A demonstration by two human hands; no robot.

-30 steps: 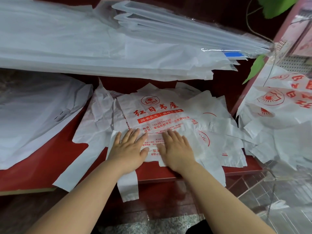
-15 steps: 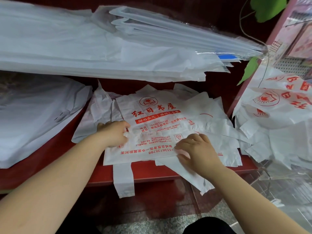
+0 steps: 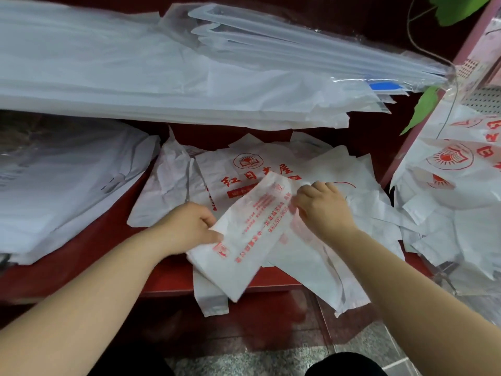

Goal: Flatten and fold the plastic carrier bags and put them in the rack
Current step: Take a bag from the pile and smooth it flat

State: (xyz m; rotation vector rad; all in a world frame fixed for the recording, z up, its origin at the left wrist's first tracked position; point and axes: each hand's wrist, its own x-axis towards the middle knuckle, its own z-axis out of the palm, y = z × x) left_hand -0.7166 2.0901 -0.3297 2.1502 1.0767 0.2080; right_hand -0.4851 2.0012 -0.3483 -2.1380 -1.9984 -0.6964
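Observation:
A white carrier bag (image 3: 252, 229) with red print lies folded into a slanted strip, raised a little over the pile. My left hand (image 3: 189, 226) pinches its lower left edge. My right hand (image 3: 325, 207) grips its upper right edge. Under it, a flat bag (image 3: 244, 169) with a round red logo tops a pile of white bags on the red shelf (image 3: 89, 256). Some bag handles (image 3: 211, 299) hang over the shelf's front edge.
A thick stack of large white and clear bags (image 3: 189, 77) overhangs the shelf from above. More white bags (image 3: 62, 180) lie at the left. A heap of printed bags (image 3: 455, 191) sits at the right beside a pink frame (image 3: 433, 109) and green leaves (image 3: 423, 107).
Both hands went from pressing flat on the top bag to gripping its sides, then folded it over and lifted it into a slanted strip.

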